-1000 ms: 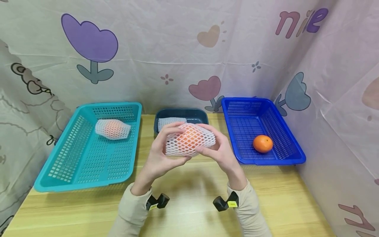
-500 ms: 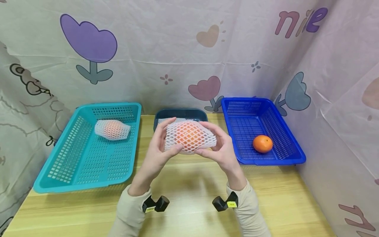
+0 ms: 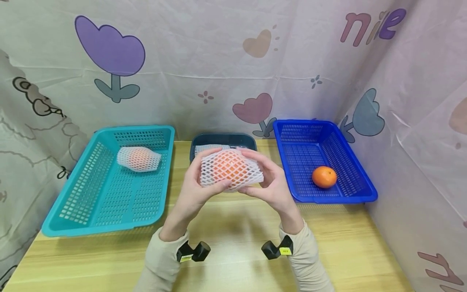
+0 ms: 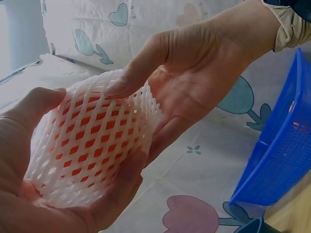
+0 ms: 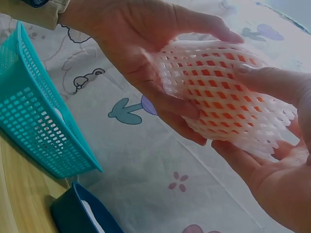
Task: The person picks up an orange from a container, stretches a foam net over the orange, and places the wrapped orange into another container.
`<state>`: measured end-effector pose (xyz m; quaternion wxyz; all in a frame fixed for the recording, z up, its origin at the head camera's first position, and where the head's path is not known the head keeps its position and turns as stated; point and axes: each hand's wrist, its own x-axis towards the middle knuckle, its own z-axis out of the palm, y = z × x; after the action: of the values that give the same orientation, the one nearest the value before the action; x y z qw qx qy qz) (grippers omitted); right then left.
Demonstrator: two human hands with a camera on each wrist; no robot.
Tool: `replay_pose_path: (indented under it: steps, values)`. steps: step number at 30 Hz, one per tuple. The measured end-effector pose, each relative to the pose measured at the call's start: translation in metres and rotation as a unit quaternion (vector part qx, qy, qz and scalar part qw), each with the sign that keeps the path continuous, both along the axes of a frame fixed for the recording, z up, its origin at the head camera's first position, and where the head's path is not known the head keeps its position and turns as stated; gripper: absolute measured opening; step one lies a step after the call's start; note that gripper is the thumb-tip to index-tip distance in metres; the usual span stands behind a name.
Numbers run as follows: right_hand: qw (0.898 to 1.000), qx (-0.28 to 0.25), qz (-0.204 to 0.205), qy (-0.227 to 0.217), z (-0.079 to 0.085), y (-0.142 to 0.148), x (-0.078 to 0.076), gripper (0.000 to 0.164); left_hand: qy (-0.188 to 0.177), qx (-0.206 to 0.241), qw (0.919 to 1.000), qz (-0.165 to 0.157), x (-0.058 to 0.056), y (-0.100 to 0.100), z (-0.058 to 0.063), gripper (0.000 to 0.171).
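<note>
Both hands hold an orange (image 3: 229, 167) inside a white foam net sleeve (image 3: 251, 170) above the table. The left hand (image 3: 193, 180) grips the left end, its thumb across the near side and fingers behind. At the other end the right hand (image 3: 273, 180) pinches the sleeve, thumb below and fingers along the top. Orange peel shows through the diamond holes of the foam net (image 4: 92, 141) in the left wrist view. The sleeve's loose end sticks out toward the right palm (image 5: 272, 194) in the right wrist view.
A teal basket (image 3: 133, 202) on the left holds a netted orange (image 3: 139, 158). The blue basket (image 3: 310, 194) on the right holds a bare orange (image 3: 324, 177). Between them, behind the hands, a dark blue tray (image 3: 251, 142) contains white foam nets (image 3: 211, 147).
The left thumb has moved up from below the netted orange onto its near side. The netted orange has turned slightly and, over the last half second, shifted a little left. Baskets have not moved.
</note>
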<state>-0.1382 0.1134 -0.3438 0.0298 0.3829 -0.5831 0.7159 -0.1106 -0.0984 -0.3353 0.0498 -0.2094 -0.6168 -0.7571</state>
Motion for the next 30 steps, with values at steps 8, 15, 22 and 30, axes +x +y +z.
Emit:
replay_pose_path:
  steps: [8,15,22,30]
  values:
    - [1.0,0.007,0.027,0.009,0.005,0.0001,0.0011,0.076,0.039,-0.022,0.9986,0.028,0.0007,0.0,-0.002,0.073]
    - [0.999,0.009,-0.025,-0.02,0.0075,-0.0007,0.0028,0.092,0.097,-0.039,0.9935,0.046,0.0017,0.0012,-0.0011,0.078]
    - [0.996,0.037,-0.023,-0.079,0.0063,0.0003,0.0043,0.091,0.137,-0.011,0.9904,0.016,0.0014,0.0009,-0.0016,0.079]
    - [0.996,0.045,-0.035,-0.075,0.0064,0.0009,0.005,0.08,0.138,0.002,0.9903,-0.011,0.002,-0.0018,0.0002,0.075]
